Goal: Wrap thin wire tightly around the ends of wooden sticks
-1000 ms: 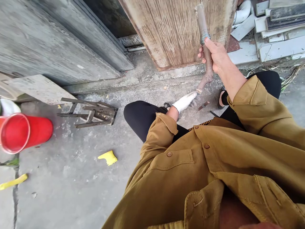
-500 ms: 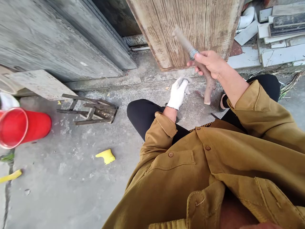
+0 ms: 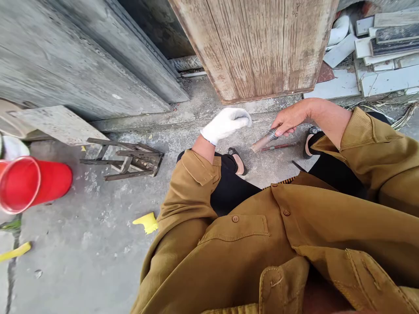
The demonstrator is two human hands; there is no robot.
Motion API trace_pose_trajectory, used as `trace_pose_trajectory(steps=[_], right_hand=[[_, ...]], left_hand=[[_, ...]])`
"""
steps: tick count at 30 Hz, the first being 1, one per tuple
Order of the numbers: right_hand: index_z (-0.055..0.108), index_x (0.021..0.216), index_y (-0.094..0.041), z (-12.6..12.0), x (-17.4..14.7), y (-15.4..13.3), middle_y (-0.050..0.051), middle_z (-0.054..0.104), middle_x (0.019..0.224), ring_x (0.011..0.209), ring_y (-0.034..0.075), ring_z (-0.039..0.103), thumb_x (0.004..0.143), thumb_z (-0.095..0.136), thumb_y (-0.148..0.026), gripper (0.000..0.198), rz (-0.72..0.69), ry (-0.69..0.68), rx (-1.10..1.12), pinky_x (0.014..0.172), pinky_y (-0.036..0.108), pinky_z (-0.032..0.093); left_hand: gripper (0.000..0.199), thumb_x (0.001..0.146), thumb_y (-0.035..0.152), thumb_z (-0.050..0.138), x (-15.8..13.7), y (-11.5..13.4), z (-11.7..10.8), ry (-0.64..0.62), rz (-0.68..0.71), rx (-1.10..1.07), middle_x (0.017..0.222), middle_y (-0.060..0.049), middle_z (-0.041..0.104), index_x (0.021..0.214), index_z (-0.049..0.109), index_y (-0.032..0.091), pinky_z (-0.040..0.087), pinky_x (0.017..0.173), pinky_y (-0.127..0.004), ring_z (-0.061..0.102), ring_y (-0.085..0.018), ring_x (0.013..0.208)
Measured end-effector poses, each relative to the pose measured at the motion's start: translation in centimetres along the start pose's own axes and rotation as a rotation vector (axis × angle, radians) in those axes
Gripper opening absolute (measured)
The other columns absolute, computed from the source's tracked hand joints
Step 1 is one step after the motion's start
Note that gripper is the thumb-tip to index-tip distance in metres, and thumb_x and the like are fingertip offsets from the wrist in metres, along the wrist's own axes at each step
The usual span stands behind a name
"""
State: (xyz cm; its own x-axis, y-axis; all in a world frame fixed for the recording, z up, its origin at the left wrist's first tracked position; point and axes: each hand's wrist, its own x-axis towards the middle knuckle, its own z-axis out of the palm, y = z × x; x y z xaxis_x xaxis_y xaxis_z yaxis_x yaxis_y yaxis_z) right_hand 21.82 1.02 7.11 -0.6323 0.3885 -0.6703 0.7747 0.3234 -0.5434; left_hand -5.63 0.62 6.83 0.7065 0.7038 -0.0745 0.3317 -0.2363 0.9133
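My right hand (image 3: 288, 120) is closed round a wooden stick (image 3: 261, 143) with metal wire (image 3: 272, 134) coiled about it. The stick's pale end points down and to the left, and my hand hides its other end. To the left, my left hand (image 3: 229, 123), in a white glove, is raised clear of the stick. Its fingers are curled towards the thumb; anything between them is too small to make out. Beneath the stick, a thin reddish-brown rod (image 3: 281, 146) lies on the concrete between my shoes.
Before me leans a plank door (image 3: 255, 48). Tiles and boards (image 3: 389, 65) are piled at the right. On the left are an overturned wooden stool (image 3: 131, 159), a red bucket (image 3: 54, 178) and a yellow scrap (image 3: 147, 222) on the concrete floor.
My right hand has lowered, and the stick has swung from pointing up and left to pointing down and left. My gloved left hand has shifted left.
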Motion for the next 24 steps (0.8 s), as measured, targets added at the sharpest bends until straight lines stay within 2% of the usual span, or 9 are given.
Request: trace_pose_trajectory(steps=[1,3,7,11,16,18,21,24], right_hand=[[0.07,0.086,-0.014,-0.2,0.2,0.0,-0.001,0.061,0.069,0.066,0.011,0.056,0.101,0.063,-0.052,0.041,-0.047,-0.098,0.031,0.073,0.028,0.043],[0.067,0.083,-0.016,-0.3,1.0,0.1,-0.001,0.057,0.067,0.064,0.011,0.053,0.101,0.059,-0.06,0.048,-0.103,-0.169,0.085,0.071,0.028,0.043],[0.064,0.085,-0.017,0.3,2.3,0.0,0.0,0.059,0.073,0.067,0.013,0.054,0.09,0.065,-0.073,0.057,-0.201,-0.341,0.272,0.069,0.029,0.045],[0.061,0.087,-0.018,0.8,2.2,-0.1,0.0,0.057,0.075,0.068,0.012,0.053,0.085,0.062,-0.084,0.066,-0.309,-0.339,0.439,0.066,0.027,0.045],[0.06,0.089,-0.017,2.4,2.3,-0.3,0.001,0.059,0.079,0.066,0.011,0.052,0.084,0.063,-0.085,0.068,-0.447,-0.375,0.572,0.065,0.027,0.043],[0.06,0.087,-0.017,3.2,2.3,-1.2,0.001,0.059,0.079,0.065,0.011,0.051,0.086,0.065,-0.08,0.064,-0.451,-0.391,0.545,0.065,0.027,0.043],[0.062,0.084,-0.017,3.7,1.4,-3.6,0.0,0.059,0.073,0.064,0.012,0.051,0.089,0.07,-0.063,0.047,-0.376,-0.273,0.349,0.064,0.027,0.039],[0.066,0.089,-0.019,2.8,-0.7,-5.5,-0.001,0.06,0.072,0.067,0.014,0.052,0.088,0.073,-0.047,0.029,-0.306,0.081,0.13,0.065,0.027,0.035]], left_hand=[[0.024,0.083,0.036,0.069,0.2,0.0,-0.5,0.005,-0.004,-0.067,0.08,-0.006,0.07,0.081,0.072,0.013,0.051,0.072,-0.028,0.062,-0.015,0.072],[0.026,0.084,0.038,0.072,0.6,-0.1,-0.8,0.006,-0.009,-0.182,0.079,-0.008,0.069,0.081,0.072,0.012,0.052,0.068,-0.027,0.06,-0.014,0.068],[0.029,0.086,0.043,0.075,1.3,-0.7,-0.4,0.003,-0.035,-0.286,0.068,-0.004,0.062,0.083,0.071,0.014,0.045,0.053,-0.024,0.047,-0.009,0.051],[0.037,0.083,0.054,0.078,0.9,-1.9,-0.4,0.07,-0.016,-0.428,0.056,0.001,0.048,0.082,0.069,0.018,0.032,0.043,-0.024,0.032,-0.006,0.042],[0.044,0.083,0.061,0.078,-0.5,-2.4,0.1,0.102,0.074,-0.528,0.053,0.004,0.037,0.081,0.067,0.018,0.029,0.043,-0.025,0.028,-0.007,0.042],[0.044,0.083,0.06,0.078,-0.9,-2.3,0.6,0.093,0.079,-0.533,0.054,0.005,0.037,0.081,0.066,0.018,0.028,0.044,-0.025,0.027,-0.006,0.042],[0.043,0.083,0.058,0.078,-0.8,-2.3,1.4,0.068,0.029,-0.503,0.054,0.006,0.038,0.082,0.066,0.017,0.025,0.044,-0.025,0.026,-0.006,0.042],[0.035,0.082,0.049,0.078,-0.1,-2.8,2.4,0.102,-0.039,-0.417,0.057,0.004,0.045,0.083,0.067,0.015,0.027,0.047,-0.025,0.033,-0.007,0.046]])
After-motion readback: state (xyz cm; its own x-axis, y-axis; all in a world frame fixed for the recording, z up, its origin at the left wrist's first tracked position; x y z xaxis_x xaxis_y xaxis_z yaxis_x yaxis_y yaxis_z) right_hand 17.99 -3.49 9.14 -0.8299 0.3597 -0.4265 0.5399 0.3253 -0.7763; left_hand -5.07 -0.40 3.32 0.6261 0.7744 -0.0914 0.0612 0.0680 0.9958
